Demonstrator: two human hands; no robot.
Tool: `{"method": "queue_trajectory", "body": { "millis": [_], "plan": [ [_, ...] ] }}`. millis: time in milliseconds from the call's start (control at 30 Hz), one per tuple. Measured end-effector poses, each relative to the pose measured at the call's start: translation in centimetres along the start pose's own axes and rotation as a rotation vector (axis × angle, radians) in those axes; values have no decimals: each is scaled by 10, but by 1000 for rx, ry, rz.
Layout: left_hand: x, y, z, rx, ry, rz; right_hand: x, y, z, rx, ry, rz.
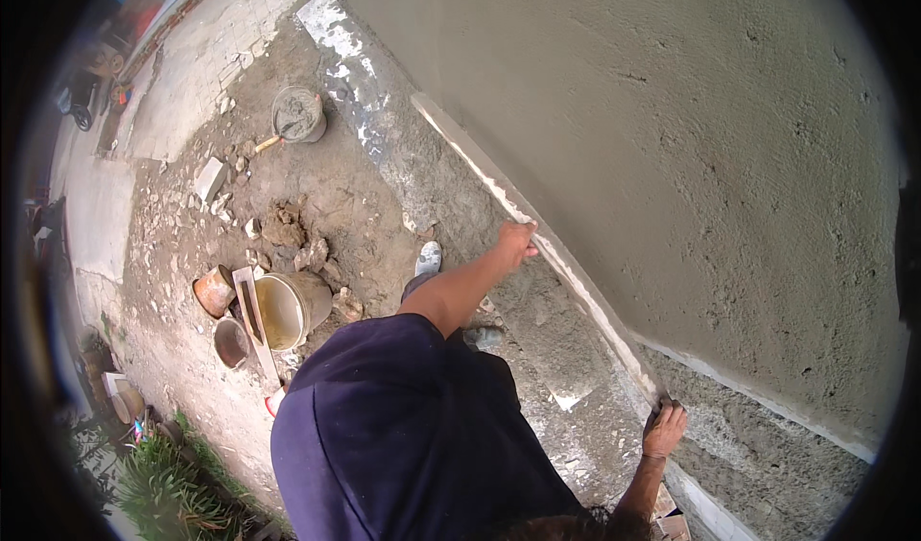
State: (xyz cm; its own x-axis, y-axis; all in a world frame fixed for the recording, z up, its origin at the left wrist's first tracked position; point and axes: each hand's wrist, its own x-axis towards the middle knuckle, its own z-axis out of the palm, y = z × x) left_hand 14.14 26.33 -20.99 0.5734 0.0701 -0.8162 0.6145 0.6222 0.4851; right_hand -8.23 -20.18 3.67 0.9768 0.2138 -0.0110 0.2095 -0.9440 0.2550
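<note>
A long straight bar (597, 306), its edge crusted with pale mortar, lies along the foot of a grey plastered wall (662, 148). My left hand (518, 241) grips it near the middle, fingers curled over the edge. At the bar's near right end, my right hand (665, 429) has its fingers wrapped round it. The upper plaster looks smooth, while toward the right it is rougher and pitted. Below the plaster's lower edge runs a strip of coarse grey wall (758, 426). My shoe (429, 256) stands on the rubble-strewn ground beside the bar.
A bucket of wet mortar (298, 116) with a wooden-handled tool stands far left. Nearer are a large pale bucket (305, 303), a long wooden board (253, 316) leaning across it, a rusty-orange container (214, 290) and a small pail (231, 342). Stones (310, 255) and a block (210, 179) lie around.
</note>
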Motion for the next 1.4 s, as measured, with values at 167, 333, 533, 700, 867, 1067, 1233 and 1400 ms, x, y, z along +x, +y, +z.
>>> {"method": "queue_trajectory", "body": {
  "millis": [167,333,533,700,867,1067,1233,1400],
  "plan": [
    [58,36,33,-49,-10,6,63,6,48,1,55,68],
    [97,46,49,-81,15,36,96,1,81,-55,13,181],
    [79,64,58,-124,-38,112,104,3,79,-96,100,246],
    [-17,122,76,-50,-130,175,91,2,33,-78,167,329],
    [-81,166,100,-130,-274,405,84,26,-15,-49,296,328],
    [-189,240,129,-135,-379,604,80,37,-75,-78,444,369],
    [-283,309,164,-109,-556,921,85,39,-126,-68,539,410],
    [-383,377,213,99,-641,1137,90,45,-161,-109,739,476]
  ]
}}
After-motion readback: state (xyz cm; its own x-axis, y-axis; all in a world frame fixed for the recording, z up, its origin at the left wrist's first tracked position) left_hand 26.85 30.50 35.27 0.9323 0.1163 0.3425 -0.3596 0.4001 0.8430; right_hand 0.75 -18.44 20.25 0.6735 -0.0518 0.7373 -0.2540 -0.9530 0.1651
